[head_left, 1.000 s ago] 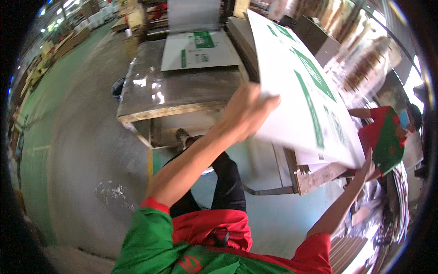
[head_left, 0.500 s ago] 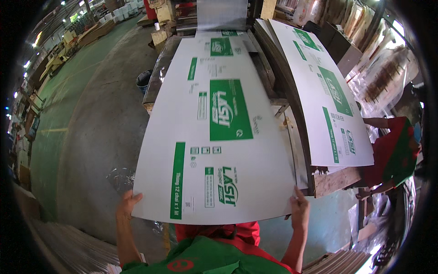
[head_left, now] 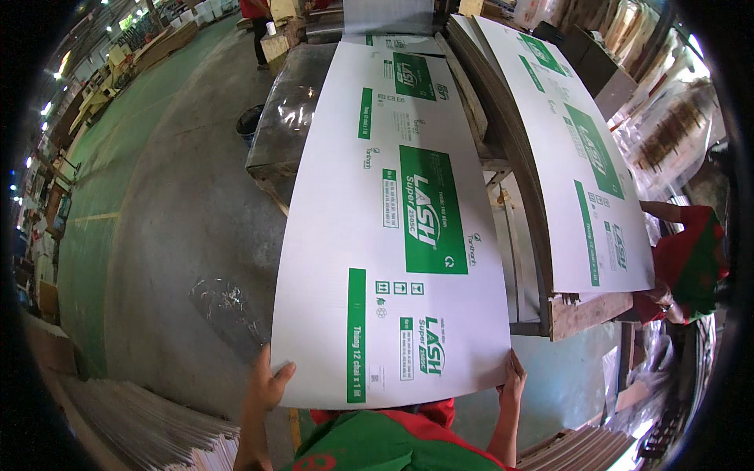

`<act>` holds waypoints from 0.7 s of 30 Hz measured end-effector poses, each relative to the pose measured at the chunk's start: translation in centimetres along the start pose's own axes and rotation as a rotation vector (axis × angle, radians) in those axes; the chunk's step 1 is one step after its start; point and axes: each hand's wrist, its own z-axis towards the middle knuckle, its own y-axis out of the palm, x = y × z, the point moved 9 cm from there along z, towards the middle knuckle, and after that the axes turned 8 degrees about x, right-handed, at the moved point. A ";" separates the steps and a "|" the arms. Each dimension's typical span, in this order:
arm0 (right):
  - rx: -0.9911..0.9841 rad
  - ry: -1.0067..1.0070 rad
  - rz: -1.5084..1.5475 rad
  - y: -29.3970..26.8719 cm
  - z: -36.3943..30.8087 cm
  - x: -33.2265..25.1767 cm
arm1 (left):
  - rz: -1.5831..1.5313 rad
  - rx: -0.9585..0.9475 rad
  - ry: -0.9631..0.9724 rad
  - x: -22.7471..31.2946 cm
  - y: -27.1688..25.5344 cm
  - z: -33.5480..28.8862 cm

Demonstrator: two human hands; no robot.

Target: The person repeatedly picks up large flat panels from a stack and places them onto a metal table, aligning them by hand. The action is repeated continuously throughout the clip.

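Note:
A long white cardboard sheet (head_left: 330, 228) with green printed panels stretches from a machine at the back down to my waist. At its near left corner my left hand (head_left: 269, 378) grips the edge, thumb on top and fingers out of sight underneath. My right hand (head_left: 512, 374) is closed on the near right corner, with part of its fingers hidden below. The sheet's far end lies by the machine's metal plate (head_left: 389, 17), and its near end hangs in front of my body.
To the right, a stack topped by a matching printed sheet (head_left: 542, 129) sits on a wooden support (head_left: 589, 314), with a co-worker (head_left: 695, 255) beside it. A metal table (head_left: 294, 102) and a dark bucket (head_left: 250, 122) stand left. More cardboard stacks (head_left: 149, 416) lie near me.
The sheet has come toward me and shifted right, with both my hands still on its corners. My left hand moved right and nearer. The co-worker's lower hand has moved up toward the stack.

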 end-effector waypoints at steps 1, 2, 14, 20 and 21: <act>-0.021 0.024 0.047 0.7 -0.2 0.1 | 0.015 0.003 0.091 1.8 -0.1 -0.1; -0.049 0.015 0.124 1.5 -0.3 -0.3 | 0.000 0.011 0.038 2.4 -0.2 -0.2; 0.120 -0.472 -0.150 11.4 17.2 -9.0 | -0.154 0.063 0.079 1.6 6.1 18.9; 0.179 -0.685 -0.315 14.2 20.3 -17.3 | -0.336 0.046 0.017 -1.4 10.2 25.9; 0.180 -0.735 -0.272 14.9 20.7 -18.5 | -0.367 0.013 0.030 -1.6 10.9 27.0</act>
